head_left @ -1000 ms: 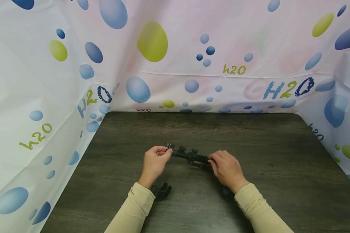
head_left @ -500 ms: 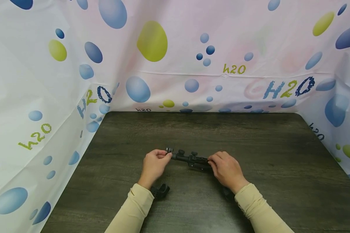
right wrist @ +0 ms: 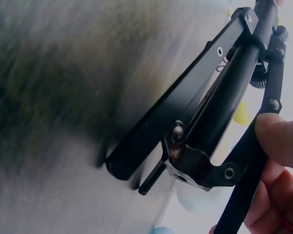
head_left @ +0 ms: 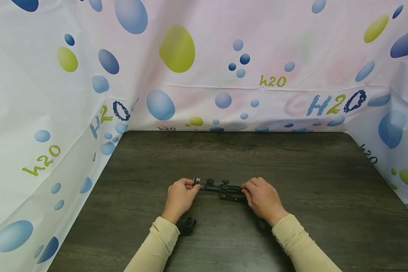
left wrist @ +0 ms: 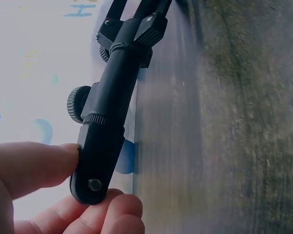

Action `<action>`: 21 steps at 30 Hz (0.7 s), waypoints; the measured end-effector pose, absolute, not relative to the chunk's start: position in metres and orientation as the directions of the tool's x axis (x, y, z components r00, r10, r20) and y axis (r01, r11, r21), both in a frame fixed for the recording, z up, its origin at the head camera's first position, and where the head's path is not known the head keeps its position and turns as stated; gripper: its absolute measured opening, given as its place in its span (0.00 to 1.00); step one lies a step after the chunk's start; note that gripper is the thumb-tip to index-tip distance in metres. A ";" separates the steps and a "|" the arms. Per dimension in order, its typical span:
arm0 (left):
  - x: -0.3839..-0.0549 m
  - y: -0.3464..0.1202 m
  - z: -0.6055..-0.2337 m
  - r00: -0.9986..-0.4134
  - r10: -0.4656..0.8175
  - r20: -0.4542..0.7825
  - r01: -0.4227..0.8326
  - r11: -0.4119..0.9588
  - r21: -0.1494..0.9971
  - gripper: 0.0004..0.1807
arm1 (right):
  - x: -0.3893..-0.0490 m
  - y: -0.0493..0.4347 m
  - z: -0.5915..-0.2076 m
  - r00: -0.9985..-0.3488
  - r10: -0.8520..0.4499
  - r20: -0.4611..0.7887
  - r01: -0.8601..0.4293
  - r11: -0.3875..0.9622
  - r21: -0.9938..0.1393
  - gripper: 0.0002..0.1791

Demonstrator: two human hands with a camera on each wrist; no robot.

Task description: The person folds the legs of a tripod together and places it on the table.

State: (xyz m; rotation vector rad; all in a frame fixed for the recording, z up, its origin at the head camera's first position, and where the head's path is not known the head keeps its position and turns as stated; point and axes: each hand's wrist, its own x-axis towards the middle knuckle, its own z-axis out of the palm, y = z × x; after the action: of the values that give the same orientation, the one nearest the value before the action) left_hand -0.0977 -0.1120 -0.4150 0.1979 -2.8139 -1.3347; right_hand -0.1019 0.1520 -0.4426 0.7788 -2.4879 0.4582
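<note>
A small black tripod point(head_left: 214, 187) lies sideways between the two hands, over the middle of the table. My left hand point(head_left: 180, 197) pinches its head end between thumb and fingertips; the left wrist view shows the rounded end with a silver rivet, a ridged knob point(left wrist: 77, 104) and the centre tube point(left wrist: 118, 85). At the leg end, my right hand point(head_left: 263, 199) grips one flat leg point(right wrist: 249, 180) between thumb and fingers. Another leg point(right wrist: 166, 114) angles slightly away from the tube in the right wrist view, joined by a metal brace point(right wrist: 195, 168). The right hand hides the leg tips in the head view.
A dark wood-grain table point(head_left: 224, 241) spreads beneath the hands. White sheeting point(head_left: 204, 56) printed with coloured bubbles and "H2O" stands behind and at both sides. A black wrist-worn device point(head_left: 187, 226) shows under the left wrist, and another dark one point(head_left: 264, 226) under the right.
The left hand has moved slightly toward the person, bringing the tripod's head end down in view, so the tripod looks more level. The right hand has barely moved and keeps its grip.
</note>
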 end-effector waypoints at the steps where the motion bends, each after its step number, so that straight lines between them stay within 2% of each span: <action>1: -0.098 -0.112 -0.415 -0.992 -0.122 -0.034 -0.104 0.632 0.768 0.13 | -0.102 0.152 -0.442 -0.720 -0.437 0.539 -0.599 0.783 -0.166 0.06; 12: -0.098 -0.113 -0.423 -0.994 -0.104 -0.024 -0.089 0.685 0.723 0.13 | -0.103 0.149 -0.445 -0.708 -0.430 0.561 -0.602 0.782 -0.160 0.06; 21: -0.098 -0.114 -0.427 -0.994 -0.107 -0.038 -0.102 0.689 0.718 0.13 | -0.100 0.145 -0.444 -0.734 -0.411 0.540 -0.576 0.798 -0.177 0.07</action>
State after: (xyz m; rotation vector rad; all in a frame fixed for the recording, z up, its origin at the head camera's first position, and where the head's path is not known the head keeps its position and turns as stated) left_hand -0.0979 -0.1137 -0.4271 0.1777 -2.8807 -1.2237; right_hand -0.0998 0.1445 -0.4444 0.7358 -2.4996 0.4601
